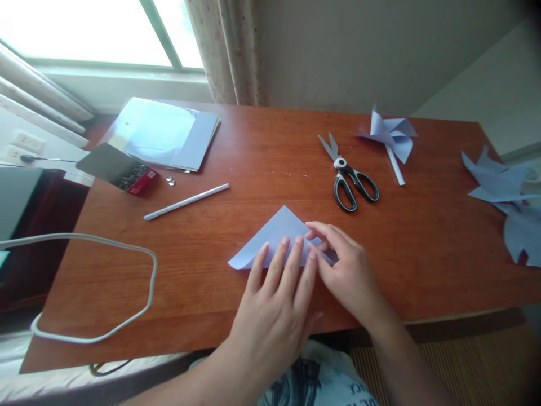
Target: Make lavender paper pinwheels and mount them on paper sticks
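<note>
A sheet of pale paper, folded into a triangle, lies on the wooden table with its point away from me. Its left corner curls up a little. My left hand rests flat across the near part of the paper, fingers stretched out and slightly spread. At the right corner, my right hand pinches the paper between thumb and fingers. The fingers of both hands hide much of the near and right edges. Beyond the right hand lie scissors with black-and-grey handles, their blades parted slightly.
A paper pinwheel on a rolled stick lies at back right, with paper scraps at the right edge. Left are a rolled paper stick, an opened box of pins, a folder and a white cable.
</note>
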A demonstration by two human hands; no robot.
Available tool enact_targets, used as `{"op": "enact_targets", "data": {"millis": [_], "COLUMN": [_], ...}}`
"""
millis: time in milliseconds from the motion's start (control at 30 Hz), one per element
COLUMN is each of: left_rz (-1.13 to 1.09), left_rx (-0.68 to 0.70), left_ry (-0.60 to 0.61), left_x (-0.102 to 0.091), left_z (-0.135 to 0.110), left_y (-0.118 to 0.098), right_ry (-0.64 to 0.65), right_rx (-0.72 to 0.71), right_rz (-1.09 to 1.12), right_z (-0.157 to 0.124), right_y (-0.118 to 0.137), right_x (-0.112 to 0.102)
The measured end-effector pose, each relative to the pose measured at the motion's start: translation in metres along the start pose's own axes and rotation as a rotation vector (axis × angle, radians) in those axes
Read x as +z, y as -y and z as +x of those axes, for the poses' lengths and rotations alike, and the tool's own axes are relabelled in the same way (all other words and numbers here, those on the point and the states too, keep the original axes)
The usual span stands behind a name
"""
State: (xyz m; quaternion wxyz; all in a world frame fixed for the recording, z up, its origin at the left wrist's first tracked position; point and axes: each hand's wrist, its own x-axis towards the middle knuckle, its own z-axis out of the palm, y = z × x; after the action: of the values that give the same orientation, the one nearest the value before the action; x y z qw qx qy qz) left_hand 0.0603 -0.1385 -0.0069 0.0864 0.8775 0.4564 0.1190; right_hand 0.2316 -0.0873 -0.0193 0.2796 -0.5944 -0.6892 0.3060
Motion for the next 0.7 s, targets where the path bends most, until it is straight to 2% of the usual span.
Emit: {"op": "enact_targets", "data": {"millis": [133, 267, 500, 700], "left_rz": [0.004, 0.009, 0.006, 0.015], "left_rx": [-0.034, -0.033, -0.004, -0.008], "left_ry": [0.062, 0.114, 0.14, 0.152], "left_x": [0.011, 0.014, 0.014, 0.013], "left_z": [0.006, 0.007, 0.013, 0.022], "left_y": [0.006, 0.01, 0.014, 0.02], "right_ry": [0.017, 0.028, 0.254, 0.406], "right_rx": [-0.091, -0.204, -0.412, -0.48], "right_rz": [-0.14, -0.207, -0.301, -0.562], "right_z": [0.01, 0.03, 0.08, 0.098], "right_y": [-0.001, -0.002, -0.001, 0.012], "right_x": [-0.004, -0.009, -0.007, -0.007]}}
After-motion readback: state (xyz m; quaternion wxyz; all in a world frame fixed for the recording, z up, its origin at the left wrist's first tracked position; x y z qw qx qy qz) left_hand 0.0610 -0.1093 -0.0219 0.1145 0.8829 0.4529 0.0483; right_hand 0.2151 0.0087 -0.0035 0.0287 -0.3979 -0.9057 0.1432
